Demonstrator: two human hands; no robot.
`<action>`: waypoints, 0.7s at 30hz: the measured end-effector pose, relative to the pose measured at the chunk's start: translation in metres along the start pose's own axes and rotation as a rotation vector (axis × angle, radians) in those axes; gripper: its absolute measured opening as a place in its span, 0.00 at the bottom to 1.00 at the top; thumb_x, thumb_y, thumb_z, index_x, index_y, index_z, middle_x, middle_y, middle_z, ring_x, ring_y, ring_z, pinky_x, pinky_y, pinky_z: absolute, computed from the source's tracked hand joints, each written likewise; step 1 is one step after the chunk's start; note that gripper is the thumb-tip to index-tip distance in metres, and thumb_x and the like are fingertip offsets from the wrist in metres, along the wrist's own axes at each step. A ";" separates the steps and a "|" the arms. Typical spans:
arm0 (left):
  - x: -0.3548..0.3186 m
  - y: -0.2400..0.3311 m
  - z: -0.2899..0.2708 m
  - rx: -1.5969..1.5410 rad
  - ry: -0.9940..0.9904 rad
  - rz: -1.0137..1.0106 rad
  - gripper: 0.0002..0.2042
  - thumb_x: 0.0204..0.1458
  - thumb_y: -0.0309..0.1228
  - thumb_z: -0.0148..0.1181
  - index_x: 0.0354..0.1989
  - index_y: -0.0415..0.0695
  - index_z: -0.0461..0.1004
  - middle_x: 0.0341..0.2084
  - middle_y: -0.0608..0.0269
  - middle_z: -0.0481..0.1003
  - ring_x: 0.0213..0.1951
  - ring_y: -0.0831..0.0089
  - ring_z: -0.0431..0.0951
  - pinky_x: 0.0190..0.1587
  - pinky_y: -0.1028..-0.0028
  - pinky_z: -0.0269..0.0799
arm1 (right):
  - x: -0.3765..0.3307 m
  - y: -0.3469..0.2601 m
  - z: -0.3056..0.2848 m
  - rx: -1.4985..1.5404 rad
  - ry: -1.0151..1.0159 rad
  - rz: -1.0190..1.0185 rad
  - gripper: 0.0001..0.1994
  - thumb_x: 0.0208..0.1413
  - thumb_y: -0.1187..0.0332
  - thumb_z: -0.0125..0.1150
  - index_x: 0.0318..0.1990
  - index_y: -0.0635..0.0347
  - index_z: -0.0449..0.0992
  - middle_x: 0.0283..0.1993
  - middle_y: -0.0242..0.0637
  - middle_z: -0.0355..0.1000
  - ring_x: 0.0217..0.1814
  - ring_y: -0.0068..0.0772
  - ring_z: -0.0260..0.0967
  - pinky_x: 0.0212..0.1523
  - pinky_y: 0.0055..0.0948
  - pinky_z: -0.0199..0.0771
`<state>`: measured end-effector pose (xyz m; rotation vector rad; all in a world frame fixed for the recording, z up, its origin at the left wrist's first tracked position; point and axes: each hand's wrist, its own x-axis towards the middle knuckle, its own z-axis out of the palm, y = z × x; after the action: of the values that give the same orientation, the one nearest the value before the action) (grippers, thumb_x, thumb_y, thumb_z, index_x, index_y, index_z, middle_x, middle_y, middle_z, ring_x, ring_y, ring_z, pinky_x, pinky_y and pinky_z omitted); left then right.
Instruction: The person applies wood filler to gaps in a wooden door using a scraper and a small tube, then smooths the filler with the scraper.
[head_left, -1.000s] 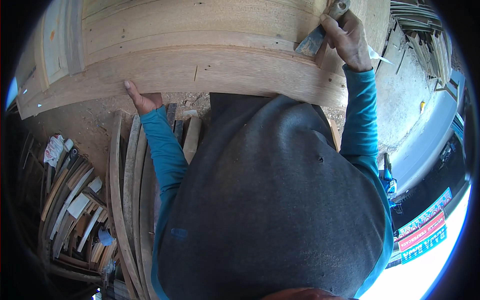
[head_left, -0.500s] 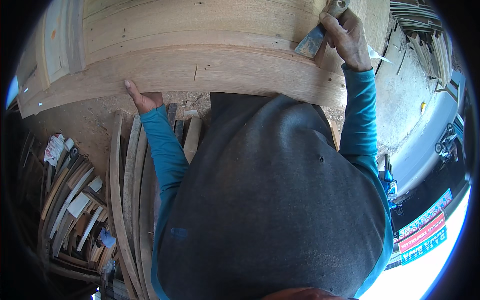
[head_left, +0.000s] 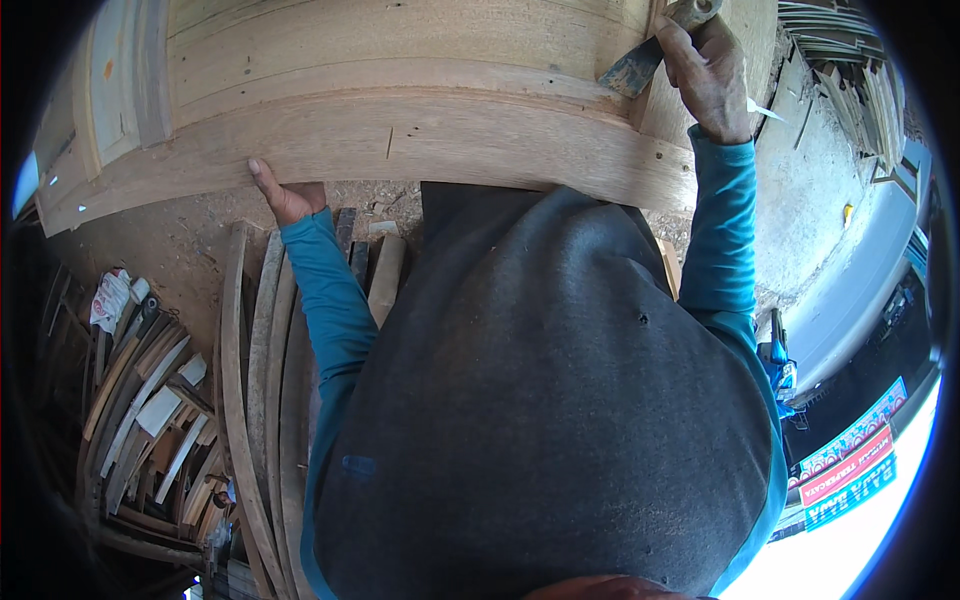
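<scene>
Pale, raw timber fills the top of my view: a large curved wooden frame piece (head_left: 400,140) made of several bent boards laid edge to edge, its grain running along the arc. My left hand (head_left: 285,195) grips the lower edge of the frame from beneath, thumb pressed flat up against the face of the nearest board and the other fingers tucked under the edge where I cannot see them. My right hand (head_left: 712,75) is up at the far right end of the frame, closed around the pale wooden handle of a chisel with a dark grey flat metal blade (head_left: 632,68). The blade slants down and to the left from my fist, its tip resting on the wood near a step between two boards. My fingers wrap the handle fully, knuckles toward me.

Both my arms wear teal long sleeves (head_left: 335,310), and my dark grey shirt front (head_left: 540,400) blocks most of the lower view. Below the frame, on my left, the ground is brown dirt strewn with sawdust (head_left: 180,250). Several thin curved wooden strips (head_left: 250,400) lie there side by side beneath my left arm, and further left sits a loose heap of wood offcuts and slats (head_left: 130,400). Off to my right is grey concrete ground (head_left: 810,200) with another stack of slats (head_left: 840,50) beyond it.
</scene>
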<state>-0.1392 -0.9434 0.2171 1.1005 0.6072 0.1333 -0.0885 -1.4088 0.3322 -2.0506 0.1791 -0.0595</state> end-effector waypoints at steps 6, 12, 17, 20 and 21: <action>0.002 -0.002 -0.005 -0.002 0.010 -0.007 0.43 0.54 0.59 0.64 0.73 0.48 0.58 0.68 0.58 0.64 0.68 0.56 0.64 0.69 0.51 0.60 | -0.001 -0.001 0.000 -0.147 -0.046 0.039 0.17 0.58 0.58 0.64 0.30 0.60 0.65 0.24 0.27 0.57 0.26 0.20 0.52 0.26 0.31 0.56; 0.003 -0.002 -0.006 0.003 -0.003 -0.007 0.43 0.54 0.60 0.64 0.73 0.49 0.58 0.68 0.57 0.64 0.68 0.56 0.63 0.69 0.51 0.61 | -0.002 0.002 0.003 -0.113 -0.003 -0.001 0.17 0.58 0.59 0.64 0.31 0.62 0.66 0.24 0.28 0.57 0.26 0.21 0.52 0.26 0.32 0.56; 0.002 -0.002 -0.004 0.011 0.009 0.011 0.43 0.55 0.59 0.64 0.73 0.49 0.58 0.68 0.57 0.64 0.68 0.55 0.63 0.69 0.50 0.61 | 0.002 0.006 -0.001 -0.021 -0.094 0.049 0.16 0.59 0.59 0.63 0.31 0.62 0.67 0.24 0.29 0.59 0.27 0.21 0.55 0.27 0.31 0.59; 0.003 -0.002 -0.004 0.010 -0.012 0.008 0.42 0.55 0.59 0.64 0.73 0.50 0.58 0.68 0.57 0.64 0.68 0.55 0.64 0.68 0.50 0.62 | 0.007 0.015 -0.006 0.044 -0.182 0.121 0.14 0.59 0.61 0.63 0.31 0.61 0.67 0.25 0.29 0.60 0.28 0.20 0.57 0.28 0.30 0.60; 0.003 -0.001 -0.003 0.010 -0.023 0.006 0.42 0.55 0.59 0.63 0.73 0.50 0.58 0.68 0.57 0.64 0.68 0.55 0.64 0.68 0.50 0.62 | 0.007 0.016 -0.008 0.058 -0.216 0.150 0.14 0.59 0.61 0.62 0.31 0.61 0.68 0.25 0.28 0.61 0.29 0.20 0.57 0.28 0.29 0.61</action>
<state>-0.1391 -0.9404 0.2138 1.1118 0.5845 0.1225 -0.0841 -1.4245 0.3215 -1.9642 0.1931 0.2464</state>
